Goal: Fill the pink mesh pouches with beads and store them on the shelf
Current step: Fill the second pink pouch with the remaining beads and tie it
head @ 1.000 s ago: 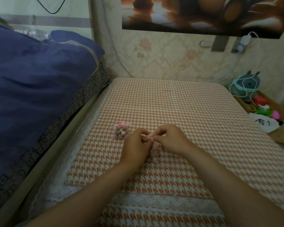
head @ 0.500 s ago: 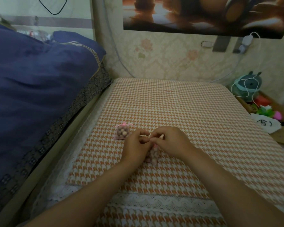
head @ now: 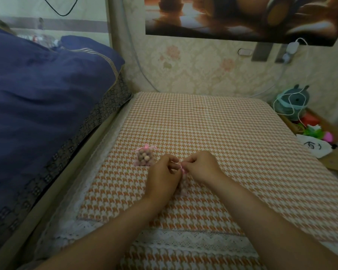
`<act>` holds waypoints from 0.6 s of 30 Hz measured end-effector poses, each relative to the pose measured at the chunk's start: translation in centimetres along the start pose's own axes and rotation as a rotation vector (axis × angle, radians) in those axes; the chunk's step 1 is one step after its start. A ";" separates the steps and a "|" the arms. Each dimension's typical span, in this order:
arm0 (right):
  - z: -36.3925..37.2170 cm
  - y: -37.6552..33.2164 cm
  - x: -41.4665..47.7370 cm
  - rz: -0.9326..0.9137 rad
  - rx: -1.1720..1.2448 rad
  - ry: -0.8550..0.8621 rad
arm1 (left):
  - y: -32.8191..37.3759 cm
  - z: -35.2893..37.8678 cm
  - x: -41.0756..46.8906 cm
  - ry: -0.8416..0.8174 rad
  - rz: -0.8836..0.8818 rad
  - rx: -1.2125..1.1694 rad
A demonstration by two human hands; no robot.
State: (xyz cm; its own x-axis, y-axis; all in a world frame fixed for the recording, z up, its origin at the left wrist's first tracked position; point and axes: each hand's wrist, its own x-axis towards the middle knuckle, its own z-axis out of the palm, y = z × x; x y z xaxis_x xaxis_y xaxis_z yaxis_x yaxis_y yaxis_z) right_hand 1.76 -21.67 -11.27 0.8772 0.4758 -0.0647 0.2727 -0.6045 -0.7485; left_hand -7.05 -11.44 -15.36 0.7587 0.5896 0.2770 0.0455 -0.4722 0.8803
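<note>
As left hand (head: 163, 173) and right hand (head: 201, 166) pinch the ribbon (head: 182, 169), closing the pink mesh pouch (head: 184, 187) beneath appears underway. Finished pouch (head: 144, 158) lies just left.

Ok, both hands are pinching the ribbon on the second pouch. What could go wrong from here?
If the ribbon slips from the left hand or right hand before it is tight, beads may spill from the second pouch onto the houndstooth cloth. The finished pouch lies close to the left hand; a stray sweep could knock it away.
</note>
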 end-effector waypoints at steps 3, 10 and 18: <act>-0.1 0.1 0.0 0.192 0.229 -0.041 | 0.3 0.2 -0.2 -0.011 0.079 0.101; -0.7 -0.1 -0.3 0.134 0.161 -0.041 | 0.0 0.0 -0.3 -0.046 0.153 0.187; -2.0 -0.2 -0.2 -0.094 -0.128 -0.232 | -0.1 -0.5 0.4 -0.117 0.183 0.220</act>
State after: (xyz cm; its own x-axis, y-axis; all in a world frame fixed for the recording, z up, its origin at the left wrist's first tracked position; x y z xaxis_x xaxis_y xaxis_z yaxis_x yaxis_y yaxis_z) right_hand 2.32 -22.93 -9.76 0.7353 0.6587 -0.1593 0.4095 -0.6192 -0.6700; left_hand -7.05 -10.84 -15.17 0.8363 0.4085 0.3657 0.0313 -0.7016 0.7119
